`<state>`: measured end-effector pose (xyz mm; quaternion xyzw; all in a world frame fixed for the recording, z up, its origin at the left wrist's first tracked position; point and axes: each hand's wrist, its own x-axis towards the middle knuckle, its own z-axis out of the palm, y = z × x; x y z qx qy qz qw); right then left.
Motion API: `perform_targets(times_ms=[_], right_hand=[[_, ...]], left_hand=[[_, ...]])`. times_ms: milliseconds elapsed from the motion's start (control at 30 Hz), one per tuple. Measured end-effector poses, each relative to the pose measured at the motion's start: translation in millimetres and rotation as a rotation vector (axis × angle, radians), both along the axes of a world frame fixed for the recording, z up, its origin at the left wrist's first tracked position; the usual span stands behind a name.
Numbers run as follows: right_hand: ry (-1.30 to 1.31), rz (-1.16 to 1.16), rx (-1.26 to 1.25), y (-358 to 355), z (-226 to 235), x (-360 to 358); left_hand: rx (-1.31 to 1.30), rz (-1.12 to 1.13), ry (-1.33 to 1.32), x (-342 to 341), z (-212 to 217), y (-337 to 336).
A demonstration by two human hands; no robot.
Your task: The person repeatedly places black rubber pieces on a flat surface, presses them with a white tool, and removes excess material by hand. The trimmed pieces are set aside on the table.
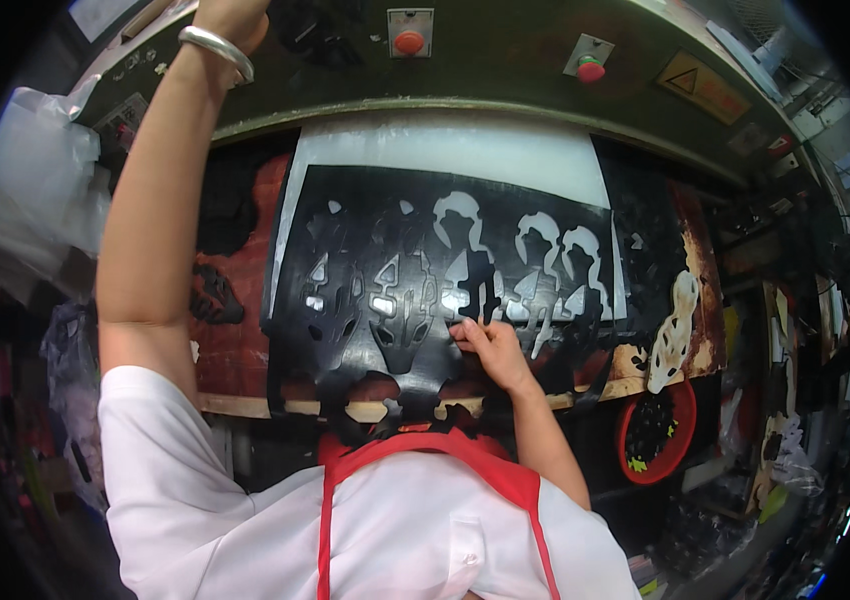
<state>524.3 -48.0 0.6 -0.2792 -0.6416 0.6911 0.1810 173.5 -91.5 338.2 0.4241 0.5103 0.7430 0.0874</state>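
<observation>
Picking cut shapes out of the black sheet, right hand pinching one piece. Left hand up high, grip hidden. Next: gentle pull.

red basin | two red buttons | plastic bag

This is a factory workshop, a die-cutting station by the look of it. A heavy green press machine spans the top, with red push buttons and a yellow warning sign on its front. Below it a black sheet with repeated cut-out shapes lies on a worn wooden cutting board. A red bin of offcuts stands beside it.
</observation>
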Motion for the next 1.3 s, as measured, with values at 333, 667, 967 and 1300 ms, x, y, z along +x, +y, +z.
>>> perform_targets(times_ms=[333, 667, 967, 1300], right_hand=[[-0.013, 0.385, -0.509, 16, 0, -29], [-0.059, 0.279, -0.236, -6, 57, -32], [-0.225, 0.094, 0.449, -68, 81, -45], [-0.021, 0.205, 0.1, -61, 18, -76]], left_hand=[[-0.17, -0.364, 0.941, 132, -239, -91], [-0.498, -0.322, -0.005, 132, -294, -103], [-0.374, -0.387, -0.783, 94, -261, -87], [-0.387, -0.257, -0.611, 82, -235, -69]])
